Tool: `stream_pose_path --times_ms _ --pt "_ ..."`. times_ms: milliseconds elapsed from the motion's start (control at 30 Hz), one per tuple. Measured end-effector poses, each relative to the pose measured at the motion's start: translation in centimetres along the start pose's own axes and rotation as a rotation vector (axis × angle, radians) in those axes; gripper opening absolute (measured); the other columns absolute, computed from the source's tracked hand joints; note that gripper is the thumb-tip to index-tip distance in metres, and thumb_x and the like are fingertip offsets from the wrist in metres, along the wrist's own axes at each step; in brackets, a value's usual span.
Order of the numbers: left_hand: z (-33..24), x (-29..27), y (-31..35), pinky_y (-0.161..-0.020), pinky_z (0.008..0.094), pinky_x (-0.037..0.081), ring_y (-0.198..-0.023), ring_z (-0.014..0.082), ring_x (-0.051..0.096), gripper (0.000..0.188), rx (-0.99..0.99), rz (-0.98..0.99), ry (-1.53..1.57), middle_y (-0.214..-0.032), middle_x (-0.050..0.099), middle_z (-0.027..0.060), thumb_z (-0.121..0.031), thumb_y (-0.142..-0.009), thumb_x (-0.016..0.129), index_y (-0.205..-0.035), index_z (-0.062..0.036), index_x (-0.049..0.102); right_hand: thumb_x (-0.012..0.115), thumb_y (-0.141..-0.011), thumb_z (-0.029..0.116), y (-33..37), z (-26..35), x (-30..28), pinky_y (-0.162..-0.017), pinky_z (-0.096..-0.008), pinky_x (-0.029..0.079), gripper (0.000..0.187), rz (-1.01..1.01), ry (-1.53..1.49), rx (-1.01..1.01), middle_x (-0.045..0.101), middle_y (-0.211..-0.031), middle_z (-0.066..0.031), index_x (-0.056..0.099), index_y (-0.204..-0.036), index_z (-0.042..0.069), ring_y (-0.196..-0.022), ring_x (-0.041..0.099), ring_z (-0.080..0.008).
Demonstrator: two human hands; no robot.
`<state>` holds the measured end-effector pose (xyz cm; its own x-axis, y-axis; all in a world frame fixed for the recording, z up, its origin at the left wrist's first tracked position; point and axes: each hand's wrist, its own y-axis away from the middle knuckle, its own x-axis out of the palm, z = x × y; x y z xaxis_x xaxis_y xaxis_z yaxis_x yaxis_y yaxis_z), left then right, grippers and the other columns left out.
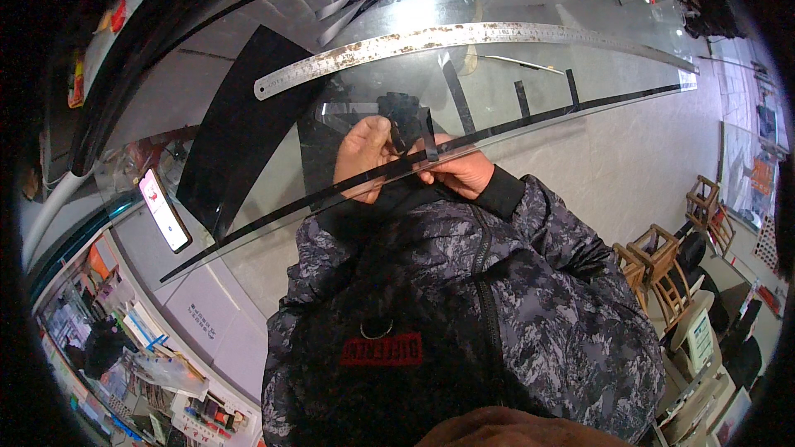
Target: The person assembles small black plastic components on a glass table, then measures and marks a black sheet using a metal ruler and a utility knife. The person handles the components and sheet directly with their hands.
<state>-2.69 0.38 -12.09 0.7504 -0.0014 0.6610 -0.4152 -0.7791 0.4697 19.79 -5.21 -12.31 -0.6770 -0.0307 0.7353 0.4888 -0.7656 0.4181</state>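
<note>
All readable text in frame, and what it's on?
Wording not copied out; by carrier:
Red patch on the dark garment: block letters, inverted.
Long metal ruler: scale markings, figures too small.
Pale surface at lower left: dark printed characters, too blurred.
Phone: screen content too small to read.

Letters mark a red patch (pixel 381 349), dark characters a pale panel (pixel 214 314), and graduations a metal ruler (pixel 464 36).

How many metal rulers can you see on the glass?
1: the rust-spotted ruler, lying across the glass beyond the left hand and right hand. Any under the black sheet would be hidden.
</note>
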Motion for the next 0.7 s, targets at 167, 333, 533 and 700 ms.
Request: stream_pose_path --times_ms 167,333,533,700 --pt "0.0 -0.1 0.2 -0.068 0.0293 0.061 -0.076 0.013 0.071 0.021 0.004 0.018 -0.03 -0.092 0.073 0.0051 -0.027 -0.116 0.068 -0.112 -0.0066 0.067 0.079 -0.106 0.016 0.0 -0.3 -0.2 -0.083 -0.0299 0.055 0.03 -0.008 -0.016 -0.008 0.073 -0.106 -0.0089 0.069 -0.127 -0.002 -0.093 0.07 -0.0173" --pt "0.5 0.4 0.4 -0.064 0.0261 0.058 -0.072 0.0107 0.07 0.022 0.054 -0.042 -0.082 -0.09 0.07 0.0011 -0.027 -0.113 0.074 -0.113 -0.0062 0.069 0.078 -0.106 0.015 0.0 -0.3 -0.2 -0.084 -0.0307 0.056 0.032 -0.003 -0.031 -0.008 0.073 -0.106 -0.0095 0.068 -0.131 -0.002 -0.093 0.071 -0.0179" --pt "0.8 0.2 0.3 -0.064 0.0249 0.056 -0.071 0.0092 0.068 0.023 0.083 -0.036 -0.097 -0.089 0.07 0.0001 -0.029 -0.112 0.075 -0.113 -0.0058 0.07 0.079 -0.106 0.016 0.1 -0.2 -0.1 -0.084 -0.0315 0.056 0.034 0.007 -0.041 -0.016 0.073 -0.106 -0.0095 0.067 -0.133 -0.002 -0.093 0.07 -0.0182" --pt "0.9 0.0 0.3 -0.062 0.023 0.053 -0.07 0.0073 0.066 0.024 0.067 -0.03 -0.116 -0.088 0.071 -0.0007 -0.03 -0.113 0.074 -0.112 -0.0061 0.071 0.079 -0.106 0.017 0.1 -0.3 -0.2 -0.083 -0.0317 0.055 0.034 0.001 -0.031 -0.018 0.073 -0.106 -0.009 0.068 -0.131 -0.002 -0.093 0.07 -0.0181"
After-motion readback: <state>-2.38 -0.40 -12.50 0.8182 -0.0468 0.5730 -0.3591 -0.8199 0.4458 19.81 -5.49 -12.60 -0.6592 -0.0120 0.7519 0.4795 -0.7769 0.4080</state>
